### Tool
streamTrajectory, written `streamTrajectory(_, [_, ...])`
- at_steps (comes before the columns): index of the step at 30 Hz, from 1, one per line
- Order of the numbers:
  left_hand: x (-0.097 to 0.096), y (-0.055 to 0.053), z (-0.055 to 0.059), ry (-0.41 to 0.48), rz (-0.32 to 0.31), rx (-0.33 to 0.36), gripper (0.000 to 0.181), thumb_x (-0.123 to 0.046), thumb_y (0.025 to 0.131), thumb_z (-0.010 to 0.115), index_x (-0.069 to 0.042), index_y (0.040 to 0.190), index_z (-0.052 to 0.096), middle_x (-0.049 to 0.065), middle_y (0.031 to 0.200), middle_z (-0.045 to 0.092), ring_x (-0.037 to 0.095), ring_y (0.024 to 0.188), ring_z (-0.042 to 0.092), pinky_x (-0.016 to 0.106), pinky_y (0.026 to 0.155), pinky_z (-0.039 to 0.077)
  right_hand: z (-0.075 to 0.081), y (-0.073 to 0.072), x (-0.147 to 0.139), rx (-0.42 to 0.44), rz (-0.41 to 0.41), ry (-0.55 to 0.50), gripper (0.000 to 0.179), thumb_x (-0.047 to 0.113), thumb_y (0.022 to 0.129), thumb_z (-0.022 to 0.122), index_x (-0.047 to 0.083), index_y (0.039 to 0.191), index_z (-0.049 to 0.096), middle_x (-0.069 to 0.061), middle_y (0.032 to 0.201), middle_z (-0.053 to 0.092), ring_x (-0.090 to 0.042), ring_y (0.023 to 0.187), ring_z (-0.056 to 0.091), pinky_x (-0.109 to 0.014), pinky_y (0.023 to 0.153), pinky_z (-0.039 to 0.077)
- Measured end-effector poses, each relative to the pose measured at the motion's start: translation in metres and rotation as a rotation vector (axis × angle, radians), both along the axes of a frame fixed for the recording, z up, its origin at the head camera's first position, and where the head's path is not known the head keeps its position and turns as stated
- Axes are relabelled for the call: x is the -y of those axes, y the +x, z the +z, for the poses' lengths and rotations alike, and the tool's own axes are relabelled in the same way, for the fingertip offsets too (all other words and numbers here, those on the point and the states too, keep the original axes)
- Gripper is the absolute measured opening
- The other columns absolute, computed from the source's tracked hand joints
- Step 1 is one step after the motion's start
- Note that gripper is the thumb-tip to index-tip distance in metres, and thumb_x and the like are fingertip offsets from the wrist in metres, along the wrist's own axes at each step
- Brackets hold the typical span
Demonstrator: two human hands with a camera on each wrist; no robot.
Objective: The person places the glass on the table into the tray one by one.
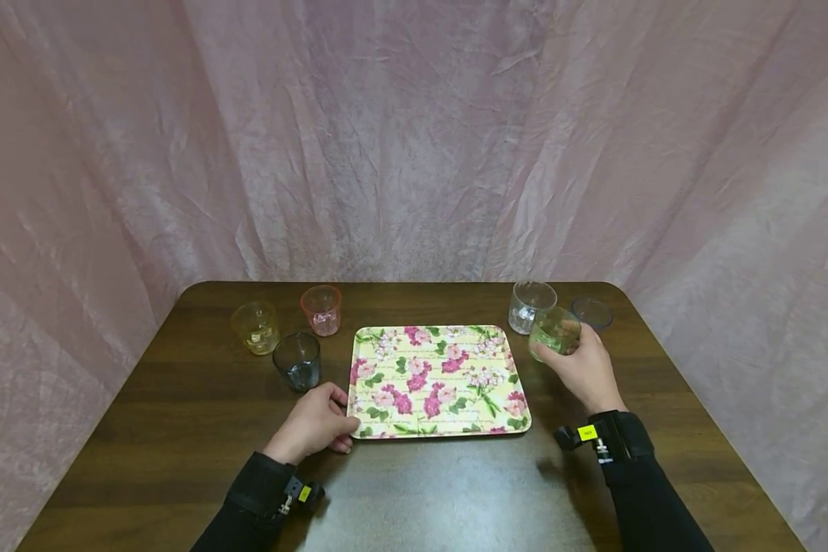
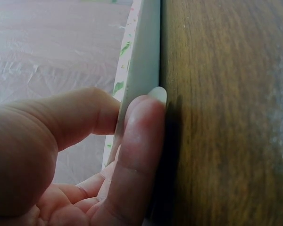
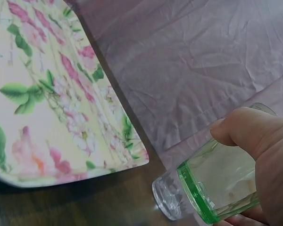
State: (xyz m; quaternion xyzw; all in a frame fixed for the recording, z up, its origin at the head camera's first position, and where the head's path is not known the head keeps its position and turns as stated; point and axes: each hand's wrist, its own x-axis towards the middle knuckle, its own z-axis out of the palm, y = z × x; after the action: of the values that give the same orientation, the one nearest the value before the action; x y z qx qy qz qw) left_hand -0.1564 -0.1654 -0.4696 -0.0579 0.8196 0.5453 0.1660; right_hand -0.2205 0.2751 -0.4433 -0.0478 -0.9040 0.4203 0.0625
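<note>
A rectangular tray (image 1: 455, 406) with a pink and green flower print lies in the middle of the table. My left hand (image 1: 317, 420) pinches its near left corner, the thumb over the rim and the fingers against the outer side, as the left wrist view shows. To the right of the tray, my right hand (image 1: 586, 372) grips a green glass (image 1: 550, 331) from its right side. In the right wrist view the green glass (image 3: 217, 183) looks tilted, with its thick base toward the tray. Behind it stands a clear glass (image 1: 522, 316).
Left of the tray are a yellow glass (image 1: 257, 330), a pink glass (image 1: 323, 310) and a dark grey glass (image 1: 298, 364). A bluish glass (image 1: 593, 313), partly hidden by my right hand, stands at the far right. A pink curtain (image 1: 414, 153) hangs behind the wooden table (image 1: 145, 429).
</note>
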Motion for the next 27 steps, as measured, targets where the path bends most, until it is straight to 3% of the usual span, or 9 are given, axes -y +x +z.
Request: streamTrajectory(27, [-0.001,0.000,0.000,-0.017,0.018,0.007,0.033,0.004,0.089,0.078,0.003,0.116,0.059,0.015,0.087,0.066,0.019,0.060,0.073,0.035,0.056,0.067,0.019,-0.023,0.041,0.023,0.074,-0.006,0.095,0.058,0.097,0.079,0.004,0.165,0.039,-0.027,0.158,0.049,-0.047,0.135,0.060,-0.059,0.109,0.058])
